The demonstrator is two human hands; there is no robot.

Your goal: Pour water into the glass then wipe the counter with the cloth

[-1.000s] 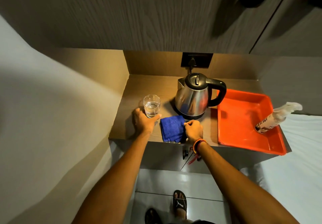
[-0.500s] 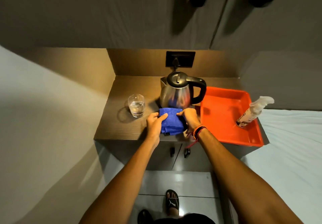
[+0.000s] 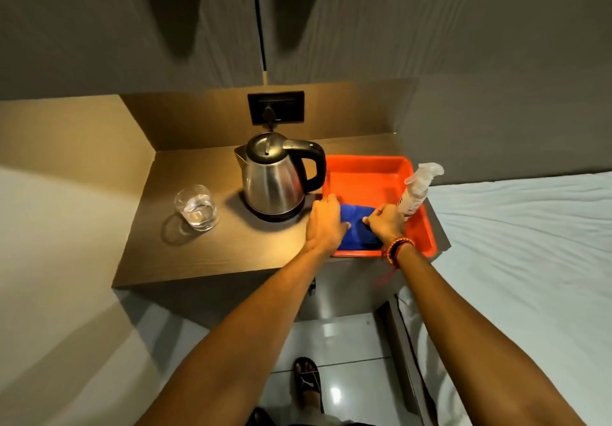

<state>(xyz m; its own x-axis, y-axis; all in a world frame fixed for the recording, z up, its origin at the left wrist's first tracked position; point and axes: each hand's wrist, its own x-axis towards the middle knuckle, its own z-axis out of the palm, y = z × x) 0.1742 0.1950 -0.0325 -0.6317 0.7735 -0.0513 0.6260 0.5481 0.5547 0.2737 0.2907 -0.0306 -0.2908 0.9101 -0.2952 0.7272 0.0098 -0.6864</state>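
A folded blue cloth [image 3: 358,227] lies in the near part of the orange tray [image 3: 367,174], held from both sides. My left hand [image 3: 326,222] grips its left edge and my right hand [image 3: 385,222] pinches its right edge. A clear glass [image 3: 197,207] with water in it stands on the left of the brown counter [image 3: 212,253]. The steel kettle [image 3: 275,177] with a black handle sits on its base at the counter's middle, just left of the tray.
A white spray bottle [image 3: 417,190] leans in the tray's right side, touching distance from my right hand. A black wall socket [image 3: 276,107] is behind the kettle. Cupboard doors hang overhead. A white bed [image 3: 530,243] lies to the right.
Both hands took hold of the blue cloth in front of the kettle and carried it to the right into the orange tray. My left hand left the glass.
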